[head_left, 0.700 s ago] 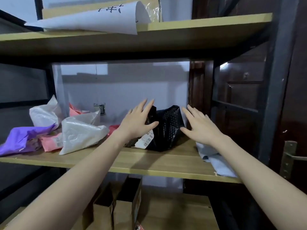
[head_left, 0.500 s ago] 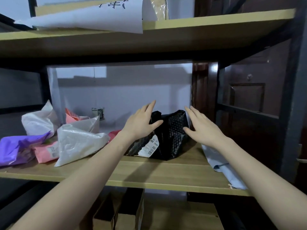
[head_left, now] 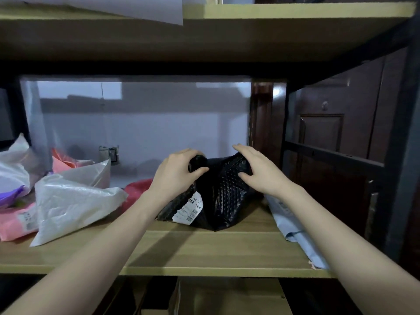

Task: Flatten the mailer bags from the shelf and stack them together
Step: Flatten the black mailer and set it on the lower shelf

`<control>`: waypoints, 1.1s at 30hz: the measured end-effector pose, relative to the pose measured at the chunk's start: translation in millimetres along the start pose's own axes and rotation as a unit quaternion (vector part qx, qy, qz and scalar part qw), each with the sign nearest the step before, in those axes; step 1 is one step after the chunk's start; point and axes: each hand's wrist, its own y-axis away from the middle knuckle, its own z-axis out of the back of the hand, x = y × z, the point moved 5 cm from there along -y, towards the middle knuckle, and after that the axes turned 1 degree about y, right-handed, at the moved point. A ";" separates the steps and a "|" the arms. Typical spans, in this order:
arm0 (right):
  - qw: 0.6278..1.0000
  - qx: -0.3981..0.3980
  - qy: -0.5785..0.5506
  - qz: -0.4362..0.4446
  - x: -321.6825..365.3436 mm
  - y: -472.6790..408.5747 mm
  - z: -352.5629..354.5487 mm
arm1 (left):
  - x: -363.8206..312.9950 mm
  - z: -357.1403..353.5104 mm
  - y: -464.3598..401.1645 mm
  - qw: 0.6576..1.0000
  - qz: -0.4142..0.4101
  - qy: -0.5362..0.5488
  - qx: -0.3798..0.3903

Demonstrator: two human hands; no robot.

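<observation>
left hand (head_left: 176, 172) grips black bubble mailer (head_left: 223, 196) top | right hand (head_left: 259, 171) on it | wooden shelf (head_left: 204, 253)

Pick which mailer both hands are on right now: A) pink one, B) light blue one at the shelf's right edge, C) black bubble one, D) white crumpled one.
C: the left hand and right hand each close on the top of the black bubble mailer; the white mailer, pink mailer and light blue mailer lie untouched.
</observation>
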 end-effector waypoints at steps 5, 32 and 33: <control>0.999 -0.034 -0.004 0.017 -2.7 13.3 5.7 | 4.3 18.2 17.9 0.997 -0.050 0.048 -0.031; 0.980 0.167 0.085 -0.060 -21.6 84.3 -8.0 | 65.4 78.6 135.6 0.996 -0.032 0.002 0.082; 0.974 0.207 0.064 -0.065 -20.9 89.0 -8.7 | 66.4 79.2 137.2 0.995 -0.024 0.000 0.098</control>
